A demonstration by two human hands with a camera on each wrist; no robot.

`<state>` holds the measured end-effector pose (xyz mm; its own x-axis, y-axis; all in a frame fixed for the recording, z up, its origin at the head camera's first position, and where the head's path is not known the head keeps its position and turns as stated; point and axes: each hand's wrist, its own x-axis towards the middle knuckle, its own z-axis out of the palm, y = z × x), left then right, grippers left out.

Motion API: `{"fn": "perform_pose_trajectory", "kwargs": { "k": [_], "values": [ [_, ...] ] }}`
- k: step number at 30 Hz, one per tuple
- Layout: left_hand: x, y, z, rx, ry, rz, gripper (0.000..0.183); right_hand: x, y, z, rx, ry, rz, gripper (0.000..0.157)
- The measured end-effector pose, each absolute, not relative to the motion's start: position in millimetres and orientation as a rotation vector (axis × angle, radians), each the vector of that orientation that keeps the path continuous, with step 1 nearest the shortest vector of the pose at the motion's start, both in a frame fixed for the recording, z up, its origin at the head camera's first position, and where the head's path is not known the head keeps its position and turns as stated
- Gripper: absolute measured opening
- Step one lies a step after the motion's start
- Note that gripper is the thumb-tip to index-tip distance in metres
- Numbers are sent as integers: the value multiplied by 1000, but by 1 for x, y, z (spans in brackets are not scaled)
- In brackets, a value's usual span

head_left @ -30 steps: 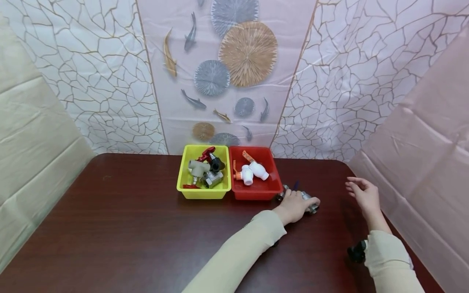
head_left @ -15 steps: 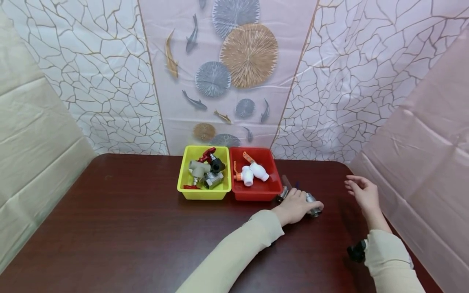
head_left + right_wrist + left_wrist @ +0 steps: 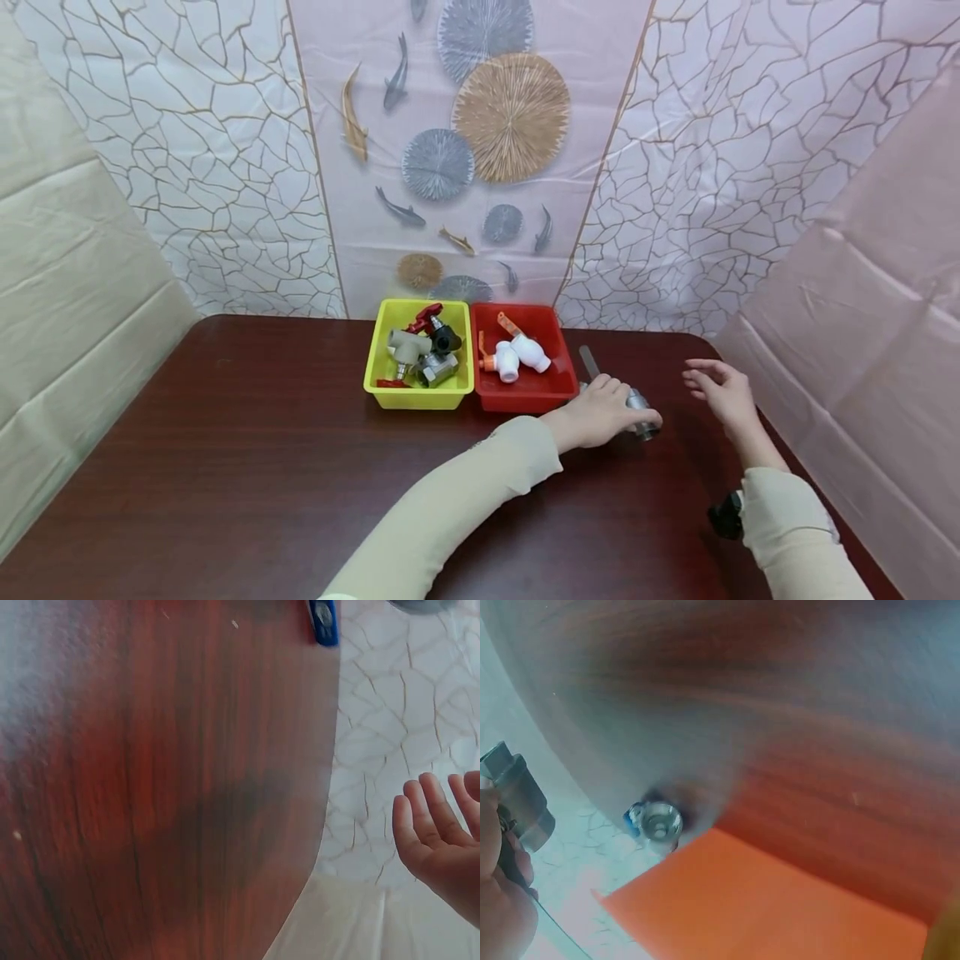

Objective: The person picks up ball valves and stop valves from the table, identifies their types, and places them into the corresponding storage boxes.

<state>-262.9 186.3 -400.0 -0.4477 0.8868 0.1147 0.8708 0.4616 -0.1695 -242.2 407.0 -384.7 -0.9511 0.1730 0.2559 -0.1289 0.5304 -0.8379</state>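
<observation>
My left hand (image 3: 600, 412) grips a metal ball valve (image 3: 641, 414) just right of the red tray. Its long lever handle (image 3: 589, 362) sticks up beyond my fingers. In the left wrist view the held valve (image 3: 523, 799) appears against the wall cloth, with the hand (image 3: 502, 907) around its handle. A second metal valve with a blue handle (image 3: 658, 823) stands on the table beside the tray; my left hand mostly hides it in the head view. My right hand (image 3: 723, 396) hovers at the table's right side with loosely bent fingers, holding nothing.
The red tray (image 3: 525, 403) holds white valves with orange handles (image 3: 529, 350). Against its left side stands a yellow tray (image 3: 417, 400) with grey, black and metal valves, some with red handles. A patterned cloth wall (image 3: 675, 208) rises behind the dark wooden table (image 3: 262, 450).
My left hand has taken hold of the ball valve and raised it slightly, its lever coming into sight above the fingers. My right hand has shifted a little to the left.
</observation>
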Motion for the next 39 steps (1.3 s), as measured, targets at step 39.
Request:
{"fn": "perform_pose_trajectory", "kwargs": {
  "k": [39],
  "values": [
    [-313,80,-360,-1340,-2635,-220,21,-258,338,-371,233,-2589,1450,30]
  ]
}}
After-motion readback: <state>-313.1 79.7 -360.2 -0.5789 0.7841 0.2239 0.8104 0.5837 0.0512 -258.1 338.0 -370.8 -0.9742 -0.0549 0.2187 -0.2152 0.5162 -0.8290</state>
